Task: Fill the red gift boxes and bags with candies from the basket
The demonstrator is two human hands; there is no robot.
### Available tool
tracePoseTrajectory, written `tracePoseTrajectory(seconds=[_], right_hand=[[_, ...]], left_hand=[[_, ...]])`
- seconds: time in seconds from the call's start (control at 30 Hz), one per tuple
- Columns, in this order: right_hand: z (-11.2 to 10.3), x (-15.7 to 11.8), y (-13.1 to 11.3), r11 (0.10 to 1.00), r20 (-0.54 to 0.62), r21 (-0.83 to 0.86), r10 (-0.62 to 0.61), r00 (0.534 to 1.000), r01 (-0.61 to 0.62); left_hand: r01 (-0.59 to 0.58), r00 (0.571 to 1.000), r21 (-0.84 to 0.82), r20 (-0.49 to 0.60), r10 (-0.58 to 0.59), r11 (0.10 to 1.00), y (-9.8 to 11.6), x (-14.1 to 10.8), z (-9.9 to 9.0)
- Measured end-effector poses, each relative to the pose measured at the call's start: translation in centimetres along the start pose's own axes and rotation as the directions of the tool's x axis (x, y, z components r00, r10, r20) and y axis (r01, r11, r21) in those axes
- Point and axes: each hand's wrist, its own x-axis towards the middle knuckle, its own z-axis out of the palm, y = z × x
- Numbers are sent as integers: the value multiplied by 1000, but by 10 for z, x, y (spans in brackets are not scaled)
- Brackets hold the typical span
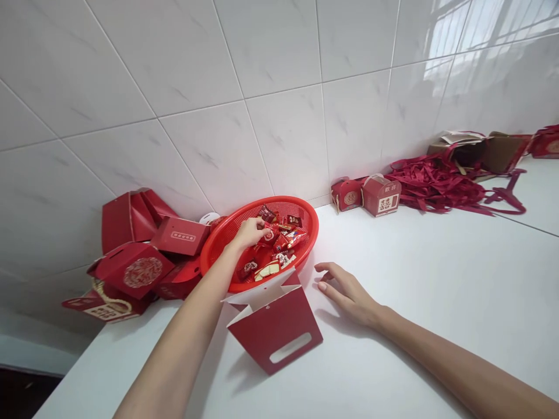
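My left hand (250, 232) reaches into a red plastic basket (312, 224), its fingers pinched on a red-wrapped candy (271, 235). Around it in the basket lie several other wrapped sweets, mostly red, with one pale yellow piece (267, 270) near the front rim. Just in front of the basket stands a dark red paper gift box (275, 331), its white-lined top unfolded and a slot cut in its side. To the right of that box, my right hand (345, 291) rests low over the white table, thumb and fingers apart, holding nothing.
Red gift boxes (144, 270) are piled left of the basket, by the table's left edge. Against the tiled wall (283, 139) sit two small finished boxes (381, 195), a heap of dark red ribbons (432, 180) and an open cardboard box (498, 152).
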Motion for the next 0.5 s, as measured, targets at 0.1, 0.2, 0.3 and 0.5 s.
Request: tracePoseTrajectory(seconds=[0.1, 0.2, 0.3, 0.5], right_hand=[[0, 0, 1, 999, -31, -31, -37, 999, 36], [0, 0, 0, 990, -105, -77, -122, 987, 115], [-1, 6, -5, 968, -224, -124, -241, 944, 218], [1, 63, -31, 955, -432, -143, -298, 851, 261]], left_hand=[[-35, 999, -91, -33, 32, 995, 1, 0, 0], [-73, 996, -211, -74, 58, 975, 5, 1, -1], [-117, 992, -404, -88, 89, 907, 14, 0, -3], [-89, 996, -661, -58, 67, 745, 40, -10, -11]])
